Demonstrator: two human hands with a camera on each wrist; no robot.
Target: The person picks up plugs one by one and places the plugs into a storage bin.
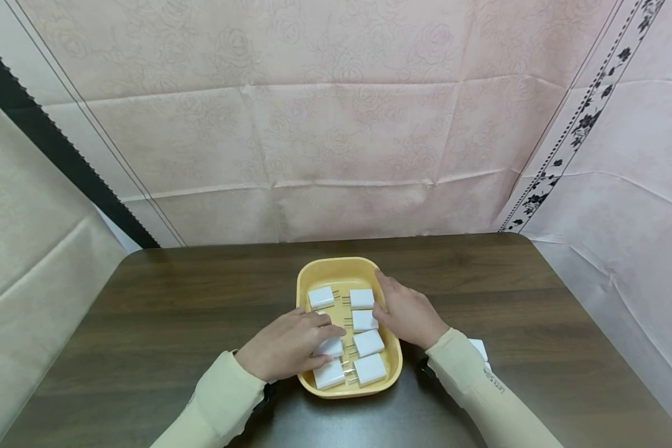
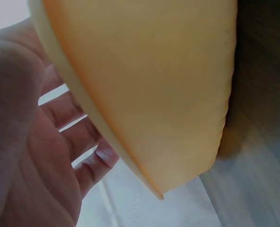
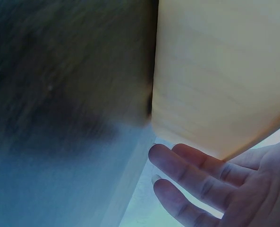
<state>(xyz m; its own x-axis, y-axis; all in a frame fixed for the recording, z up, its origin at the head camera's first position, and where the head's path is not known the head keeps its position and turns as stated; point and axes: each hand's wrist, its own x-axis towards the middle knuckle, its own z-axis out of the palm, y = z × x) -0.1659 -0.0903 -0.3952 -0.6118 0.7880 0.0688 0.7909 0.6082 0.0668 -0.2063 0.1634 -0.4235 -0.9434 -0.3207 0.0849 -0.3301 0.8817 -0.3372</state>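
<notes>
A yellow plastic tray [image 1: 340, 266] holds two columns of white plug adapters [image 1: 369, 342] with thin prongs facing inward. My left hand [image 1: 288, 343] reaches over the left rim, its fingers spread above the left column. Its forefinger and thumb lie on either side of one white adapter [image 1: 331, 346]; another is mostly covered by the fingers. At the right rim, my right hand [image 1: 409, 310] has its thumb inside by the adapters and its other fingers along the outer wall. The right wrist view shows the fingers [image 3: 196, 182] loosely extended beside the tray wall [image 3: 220, 71].
Under the tray is a dark wooden table [image 1: 201, 298]. More white pieces [image 1: 480, 350] lie on it, partly covered by my right forearm. Behind the table hangs a pale patterned cloth [image 1: 336, 137], with further cloth at both sides.
</notes>
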